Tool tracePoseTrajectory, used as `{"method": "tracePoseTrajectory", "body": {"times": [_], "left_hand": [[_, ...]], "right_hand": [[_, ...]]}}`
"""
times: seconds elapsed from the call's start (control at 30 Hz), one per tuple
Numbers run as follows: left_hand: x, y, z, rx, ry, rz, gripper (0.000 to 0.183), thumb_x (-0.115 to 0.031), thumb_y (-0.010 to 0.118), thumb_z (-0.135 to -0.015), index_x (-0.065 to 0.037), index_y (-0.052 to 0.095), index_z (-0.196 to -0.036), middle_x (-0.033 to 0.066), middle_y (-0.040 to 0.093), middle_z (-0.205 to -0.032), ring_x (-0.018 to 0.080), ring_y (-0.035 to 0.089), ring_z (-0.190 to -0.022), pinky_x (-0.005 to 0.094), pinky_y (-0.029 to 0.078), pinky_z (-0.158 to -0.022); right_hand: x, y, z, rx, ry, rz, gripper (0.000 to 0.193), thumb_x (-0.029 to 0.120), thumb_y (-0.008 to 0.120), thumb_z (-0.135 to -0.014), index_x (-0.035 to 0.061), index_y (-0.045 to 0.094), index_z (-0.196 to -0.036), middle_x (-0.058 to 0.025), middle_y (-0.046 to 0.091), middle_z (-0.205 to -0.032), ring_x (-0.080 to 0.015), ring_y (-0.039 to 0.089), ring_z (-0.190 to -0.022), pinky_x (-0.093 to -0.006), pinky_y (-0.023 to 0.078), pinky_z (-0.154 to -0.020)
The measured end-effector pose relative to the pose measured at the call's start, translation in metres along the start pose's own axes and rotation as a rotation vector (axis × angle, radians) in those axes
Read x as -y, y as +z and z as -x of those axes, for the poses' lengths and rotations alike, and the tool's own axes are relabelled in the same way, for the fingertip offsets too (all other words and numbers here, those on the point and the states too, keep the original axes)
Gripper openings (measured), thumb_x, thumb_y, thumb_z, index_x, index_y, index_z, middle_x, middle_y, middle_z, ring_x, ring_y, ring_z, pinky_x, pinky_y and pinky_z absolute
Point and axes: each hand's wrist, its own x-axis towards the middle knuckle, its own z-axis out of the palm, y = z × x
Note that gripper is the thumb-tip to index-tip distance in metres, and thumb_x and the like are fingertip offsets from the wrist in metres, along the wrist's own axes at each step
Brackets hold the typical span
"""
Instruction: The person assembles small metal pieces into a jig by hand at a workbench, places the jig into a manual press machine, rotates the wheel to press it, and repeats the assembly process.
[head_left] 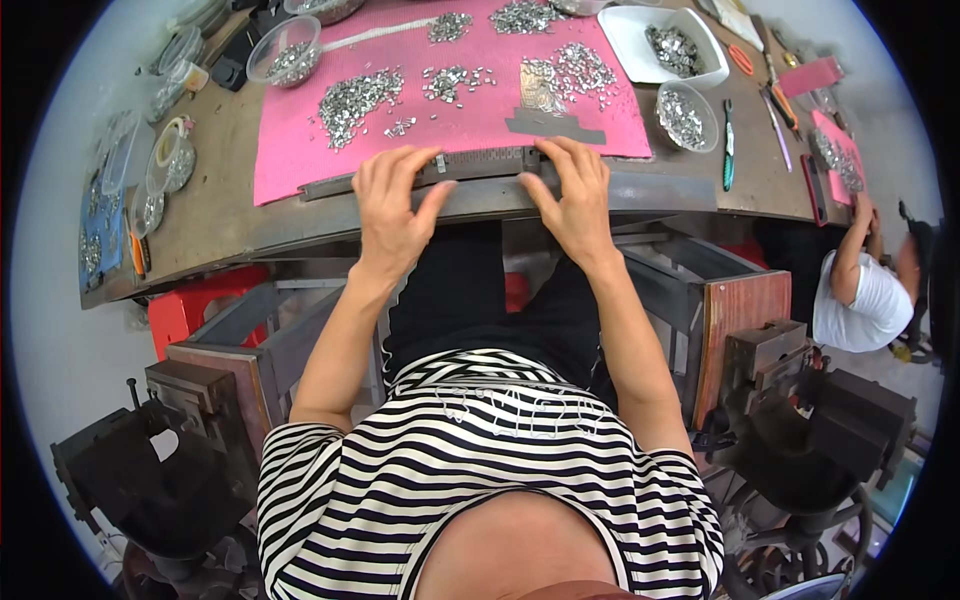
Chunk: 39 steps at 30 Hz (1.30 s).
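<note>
Reaching over the near edge of a pink mat (285, 135), the person has the left hand (390, 205) and the right hand (578, 200) apart at a dark metal bar (490, 163), thumbs and fingers parted — whether either grips it cannot be told. The bar lies along the front of the worktable (222, 205), a small shiny piece (441, 163) by the left fingertips — and loose metal pieces (352, 105) lie heaped on the mat beyond.

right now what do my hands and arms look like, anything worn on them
The left hand and right hand are bare, with no gloves, rings or watch visible. The forearms are uncovered, below short sleeves with dark and white stripes.
</note>
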Motion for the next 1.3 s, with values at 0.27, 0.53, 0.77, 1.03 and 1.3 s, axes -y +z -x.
{"method": "tracePoseTrajectory", "body": {"times": [0.27,0.53,0.77,1.03,1.3], "left_hand": [[0.007,0.017,-0.004,0.075,0.017,-0.082,0.051,-0.029,0.082,-0.079,-0.011,0.066,-0.123,0.0083,0.06,-0.114,0.0283,0.053,-0.11,0.0456,0.033,-0.098],[0.019,0.018,0.002,0.056,0.017,-0.027,0.044,-0.025,0.084,-0.077,-0.008,0.069,-0.114,0.0088,0.06,-0.11,0.0279,0.054,-0.105,0.0429,0.037,-0.094],[0.006,0.02,-0.014,0.134,0.068,-0.054,0.059,-0.03,0.081,-0.081,-0.007,0.061,-0.132,0.0106,0.06,-0.122,0.0303,0.053,-0.118,0.0505,0.034,-0.105],[-0.023,0.126,-0.112,0.428,0.311,-0.116,0.056,-0.04,0.049,-0.105,-0.003,0.048,-0.147,0.0151,0.043,-0.157,0.0484,0.029,-0.147,0.0722,0.015,-0.117],[-0.031,0.106,-0.087,0.619,0.271,0.073,0.044,-0.031,0.048,-0.105,-0.01,0.056,-0.143,0.0064,0.051,-0.153,0.0457,0.029,-0.149,0.0753,0.011,-0.116]], "right_hand": [[-0.005,0.002,-0.032,0.053,-0.174,0.047,0.012,0.007,0.072,-0.086,0.0066,0.07,-0.097,-0.005,0.067,-0.092,-0.0255,0.063,-0.09,-0.0404,0.043,-0.088],[-0.02,-0.005,-0.054,0.038,-0.44,0.033,0.019,0.0,0.07,-0.081,0.0051,0.066,-0.099,-0.0079,0.065,-0.092,-0.0269,0.064,-0.088,-0.0399,0.047,-0.085],[-0.115,-0.084,-0.109,-0.153,0.076,0.427,0.029,0.006,0.065,-0.09,-0.0006,0.065,-0.118,-0.0212,0.069,-0.114,-0.0407,0.067,-0.102,-0.0463,0.052,-0.091],[-0.088,-0.014,-0.05,0.275,-0.058,0.349,0.04,0.014,0.053,-0.098,-0.0032,0.055,-0.134,-0.0203,0.052,-0.147,-0.0382,0.042,-0.142,-0.0563,0.032,-0.116],[-0.082,-0.053,-0.028,0.244,-0.036,0.001,0.029,0.003,0.061,-0.095,0.0038,0.068,-0.123,-0.0142,0.068,-0.127,-0.0324,0.058,-0.129,-0.0448,0.042,-0.108]]}}
